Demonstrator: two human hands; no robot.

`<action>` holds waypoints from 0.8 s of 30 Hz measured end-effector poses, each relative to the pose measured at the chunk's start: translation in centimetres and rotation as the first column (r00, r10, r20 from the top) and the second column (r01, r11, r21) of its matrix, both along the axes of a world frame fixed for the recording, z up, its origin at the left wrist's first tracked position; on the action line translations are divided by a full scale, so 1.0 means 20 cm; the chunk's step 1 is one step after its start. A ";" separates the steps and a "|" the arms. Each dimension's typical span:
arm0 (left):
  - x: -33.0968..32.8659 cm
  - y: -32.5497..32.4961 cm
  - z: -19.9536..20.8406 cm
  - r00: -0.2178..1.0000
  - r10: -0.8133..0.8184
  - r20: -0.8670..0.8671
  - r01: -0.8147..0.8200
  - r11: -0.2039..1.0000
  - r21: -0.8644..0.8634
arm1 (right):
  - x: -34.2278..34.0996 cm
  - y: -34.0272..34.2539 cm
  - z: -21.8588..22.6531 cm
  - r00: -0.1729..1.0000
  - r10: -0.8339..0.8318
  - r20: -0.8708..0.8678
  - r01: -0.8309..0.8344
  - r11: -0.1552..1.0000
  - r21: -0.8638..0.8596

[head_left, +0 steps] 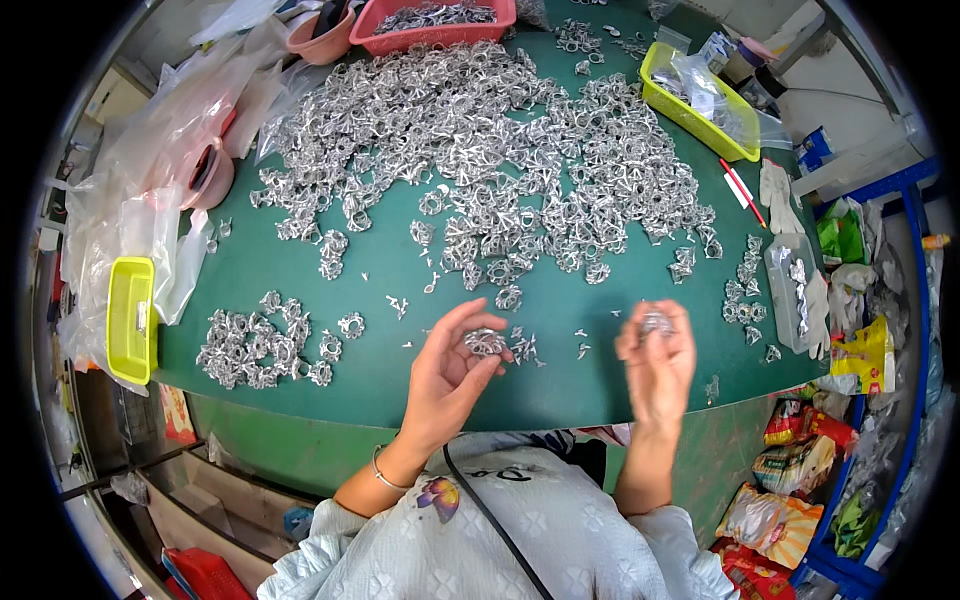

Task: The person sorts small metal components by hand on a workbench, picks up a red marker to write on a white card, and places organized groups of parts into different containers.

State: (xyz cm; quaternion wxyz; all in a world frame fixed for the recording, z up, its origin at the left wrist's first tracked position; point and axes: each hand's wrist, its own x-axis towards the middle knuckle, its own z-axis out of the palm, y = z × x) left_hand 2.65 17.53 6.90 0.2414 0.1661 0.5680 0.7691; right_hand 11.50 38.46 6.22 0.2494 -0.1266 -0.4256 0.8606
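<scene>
My left hand (448, 375) hovers over the near edge of the green table (400, 270) and pinches a small silver metal part (486, 342) between thumb and fingertips. My right hand (657, 365) is raised to its right, fingers curled around another silver metal part (657, 322). A big heap of the same silver parts (480, 150) covers the far half of the table. A smaller heap (255, 345) lies to the left of my left hand. A few loose bits (525, 348) lie between my hands.
A pink basket of parts (432, 28) stands at the back, a yellow tray (697, 100) at the back right, another yellow tray (130, 318) on the left edge. Clear plastic bags (150, 190) pile up at left. A clear box (795, 290) and snack packets (800, 470) sit at right.
</scene>
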 end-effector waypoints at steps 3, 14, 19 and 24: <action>0.02 0.02 0.04 0.998 0.056 -0.020 -0.055 0.997 0.060 | -0.06 -0.19 0.03 0.956 0.270 -0.117 -0.294 0.850 -0.437; 0.05 -0.03 0.06 0.917 0.081 -0.391 -0.107 0.993 -0.047 | -0.08 -0.32 -0.01 0.856 0.428 -0.289 -0.454 0.358 -0.816; 0.04 -0.05 0.04 0.894 0.079 -0.441 -0.124 0.989 -0.075 | -0.08 -0.34 0.02 0.846 0.482 -0.229 -0.471 0.472 -0.746; 0.05 -0.07 0.04 0.904 0.103 -0.415 -0.140 0.988 -0.060 | -0.08 -0.36 0.02 0.850 0.503 -0.152 -0.452 0.552 -0.701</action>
